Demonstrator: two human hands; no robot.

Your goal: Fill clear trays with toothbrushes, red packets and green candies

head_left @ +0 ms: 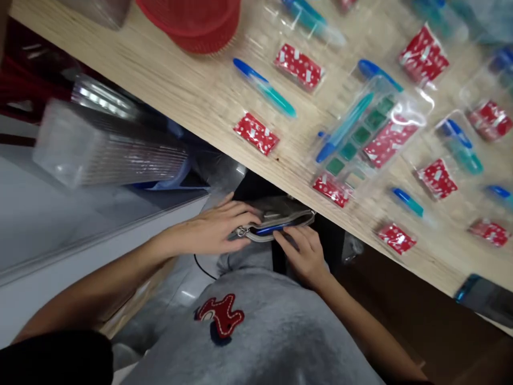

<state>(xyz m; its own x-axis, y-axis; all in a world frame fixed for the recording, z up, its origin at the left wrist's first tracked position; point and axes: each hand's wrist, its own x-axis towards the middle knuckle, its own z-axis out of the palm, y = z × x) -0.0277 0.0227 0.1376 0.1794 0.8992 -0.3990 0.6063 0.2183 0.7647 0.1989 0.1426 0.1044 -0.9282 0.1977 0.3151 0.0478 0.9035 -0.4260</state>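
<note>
Low in my lap, partly under the table's edge, a grey zip pouch (pixel 276 213) lies with its mouth unzipped. Something blue and long (pixel 269 230) shows inside it; its kind I cannot make out. My left hand (pixel 214 227) grips the pouch's left end, fingers over the top and thumb below, beside the metal zipper pull (pixel 241 231). Curled on the near rim at the right is my right hand (pixel 306 254), its fingertips at the opening.
On the wooden table (pixel 192 101) are several pens (pixel 266 88), red dotted packets (pixel 256 132), a clear case with green squares (pixel 360 133) and a red tub (pixel 200 21). A phone (pixel 487 299) sits at the right edge. Clear stacked containers (pixel 116 144) stand left, below table height.
</note>
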